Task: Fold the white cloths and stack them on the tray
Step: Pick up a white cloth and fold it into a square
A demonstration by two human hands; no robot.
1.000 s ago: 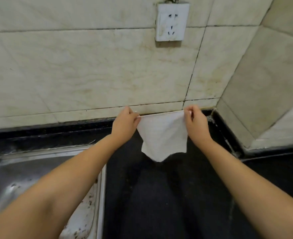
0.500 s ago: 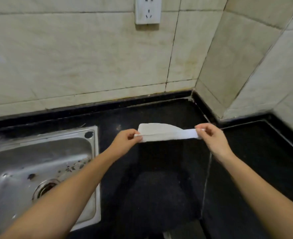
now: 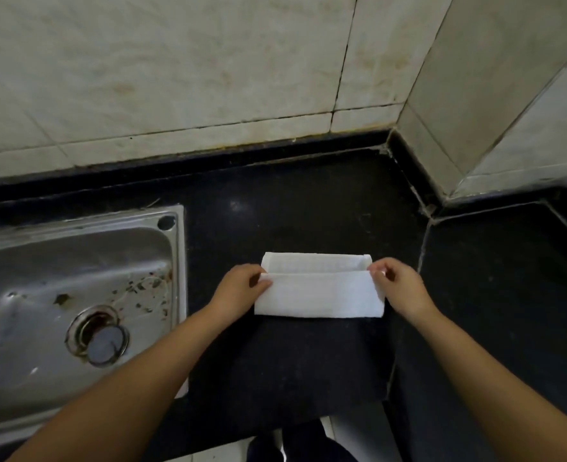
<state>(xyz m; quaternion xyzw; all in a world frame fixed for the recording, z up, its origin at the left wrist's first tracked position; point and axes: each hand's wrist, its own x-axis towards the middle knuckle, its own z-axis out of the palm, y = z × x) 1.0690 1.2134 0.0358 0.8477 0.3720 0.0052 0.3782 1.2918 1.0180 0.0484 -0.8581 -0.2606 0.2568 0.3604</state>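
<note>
Lowered from mid-air since the earlier frame, the white cloth is now lying folded on a dark mat on the black counter, right of the steel sink. Left hand is pinching the upper layer's left end; right hand is pinching its right end.

Back edge: the tiled wall closes off the black counter along its whole length.
Right back corner: an angled tiled wall juts in, narrowing the counter there.
Left side: the steel sink drops away beside the white cloth.
Middle: bare counter lies between cloth and back wall.
</note>
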